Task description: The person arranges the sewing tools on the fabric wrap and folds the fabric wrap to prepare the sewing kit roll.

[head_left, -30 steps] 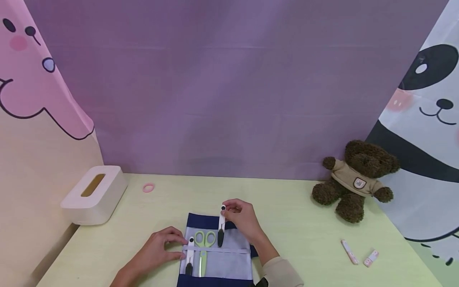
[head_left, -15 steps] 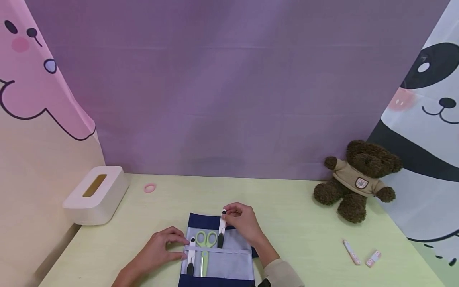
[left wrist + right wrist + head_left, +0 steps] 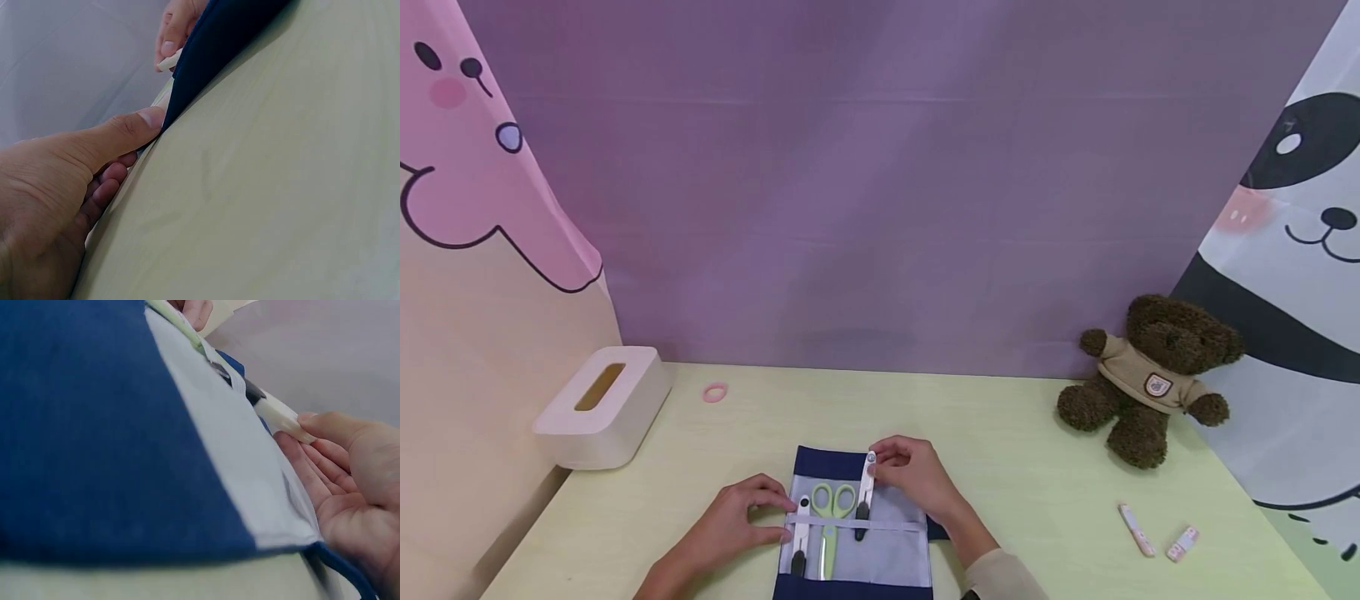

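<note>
Two hands work over one navy-and-grey pouch [image 3: 880, 554], which lies open on the near part of the table [image 3: 1000, 442]. It carries three things: two white-and-black tools and one pair of green scissors [image 3: 829, 533]. The right hand [image 3: 913, 475] pinches one tool [image 3: 864, 497] by its white end between thumb and fingers; its black end passes under the strap [image 3: 898, 526] across the pouch. The second tool [image 3: 802, 533] lies under the strap beside the pouch's left edge, with the scissors between the two. The left hand [image 3: 741, 512] has thumb and forefinger apart, their tips at that left edge; the thumb seems to press it, though the wrist view shows this poorly.

On the table there are also one pink ring [image 3: 714, 400] near the far edge, one white box [image 3: 598, 450] at the far left corner, one brown bear [image 3: 1138, 358] at the far right corner, and two pink-and-white pieces [image 3: 1137, 531] [image 3: 1183, 543] towards the right edge. The bear's shirt bears one badge [image 3: 1158, 385], its markings too small to read.
</note>
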The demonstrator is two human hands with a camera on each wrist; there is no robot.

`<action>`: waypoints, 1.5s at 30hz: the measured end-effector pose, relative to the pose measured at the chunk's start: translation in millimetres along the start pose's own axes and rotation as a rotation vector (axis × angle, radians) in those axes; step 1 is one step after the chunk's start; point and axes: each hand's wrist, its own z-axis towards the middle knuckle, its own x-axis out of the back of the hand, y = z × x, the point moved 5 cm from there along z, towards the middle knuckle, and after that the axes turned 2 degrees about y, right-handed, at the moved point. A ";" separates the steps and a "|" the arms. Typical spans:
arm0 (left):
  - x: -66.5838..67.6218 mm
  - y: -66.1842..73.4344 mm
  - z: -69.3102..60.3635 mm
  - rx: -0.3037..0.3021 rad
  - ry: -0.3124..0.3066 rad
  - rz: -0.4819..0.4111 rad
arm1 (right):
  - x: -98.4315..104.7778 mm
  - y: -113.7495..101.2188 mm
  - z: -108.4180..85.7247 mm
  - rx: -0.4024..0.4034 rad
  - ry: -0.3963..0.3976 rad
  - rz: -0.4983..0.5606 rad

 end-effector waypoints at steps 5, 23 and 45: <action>-0.7 -0.8 -0.2 -0.021 0.009 0.003 | 0.8 2.2 -2.3 0.008 -0.055 -0.039; 0.1 1.9 0.2 -0.002 0.001 0.001 | -1.4 2.2 -7.6 0.081 -0.274 -0.083; 1.0 1.3 -0.3 0.036 -0.012 -0.023 | -6.4 -0.6 -9.6 0.169 -0.324 -0.146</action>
